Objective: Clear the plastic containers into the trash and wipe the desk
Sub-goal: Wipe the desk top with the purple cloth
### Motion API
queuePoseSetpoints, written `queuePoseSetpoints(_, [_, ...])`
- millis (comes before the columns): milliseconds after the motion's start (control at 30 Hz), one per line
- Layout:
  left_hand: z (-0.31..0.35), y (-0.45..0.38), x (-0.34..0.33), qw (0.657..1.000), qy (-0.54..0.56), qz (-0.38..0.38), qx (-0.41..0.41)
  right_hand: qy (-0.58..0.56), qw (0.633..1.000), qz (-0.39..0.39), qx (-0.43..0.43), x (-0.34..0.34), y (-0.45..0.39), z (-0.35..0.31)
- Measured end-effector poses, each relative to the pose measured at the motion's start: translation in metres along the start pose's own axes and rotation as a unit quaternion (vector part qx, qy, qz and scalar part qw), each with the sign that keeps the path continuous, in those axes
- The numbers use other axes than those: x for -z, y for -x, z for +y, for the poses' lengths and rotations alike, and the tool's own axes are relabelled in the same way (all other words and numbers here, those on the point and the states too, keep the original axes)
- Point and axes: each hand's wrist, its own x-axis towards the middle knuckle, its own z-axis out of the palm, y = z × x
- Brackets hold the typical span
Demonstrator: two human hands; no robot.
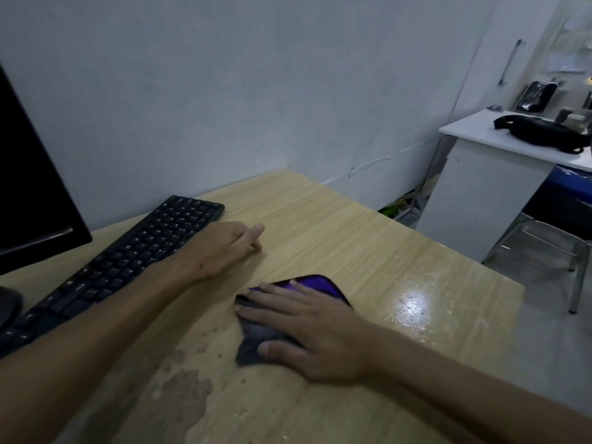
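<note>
Wet patches shine on the wooden counter [336, 225] beyond the right hand [307, 334], which presses flat-fingered on a purple-grey cloth [256, 341]. Just above it, the left hand [224, 248] rests loosely curled, holding nothing, beside a keyboard [128, 254].

The cloth [290, 318] lies on the tabletop [352, 238], with the right hand [307, 338] flat on top of it and the wet patch [413, 306] just right of it. Left of the cloth and farther back rests the left hand [224, 248], touching the tabletop beside the keyboard [128, 261], and the monitor [28, 193] stands left of the keyboard. Well right of the cloth, beyond the tabletop's edge, stands a cabinet [480, 193] with a bag [544, 133] on it and a stool [551, 238] before it.
</note>
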Motion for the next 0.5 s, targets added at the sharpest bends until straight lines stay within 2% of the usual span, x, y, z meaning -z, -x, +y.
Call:
queuePoseSetpoints(67, [-0.013, 0.001, 0.012, 0.999, -0.047, -0.005, -0.005, 0.006, 1.000, 0.003, -0.014, 0.011, -0.021, 0.025])
queuePoseSetpoints(133, [-0.027, -0.001, 0.020, 0.995, -0.098, -0.003, -0.008, 0.015, 0.997, 0.037, -0.066, 0.021, -0.051, 0.073])
queuePoseSetpoints(200, [-0.042, 0.002, 0.027, 0.990, -0.142, 0.019, 0.012, 0.025, 0.985, 0.074, -0.153, 0.032, -0.083, 0.132])
queuePoseSetpoints(300, [-0.059, 0.011, 0.034, 0.991, -0.113, 0.001, 0.069, 0.030, 0.942, 0.112, -0.314, 0.042, -0.123, 0.198])
queuePoseSetpoints(367, [-0.064, 0.015, 0.036, 0.994, -0.074, -0.005, 0.077, 0.026, 0.926, 0.109, -0.361, 0.041, -0.142, 0.213])
queuePoseSetpoints(500, [-0.061, 0.015, 0.036, 0.994, -0.020, 0.009, 0.103, 0.020, 0.922, 0.119, -0.369, 0.040, -0.156, 0.193])
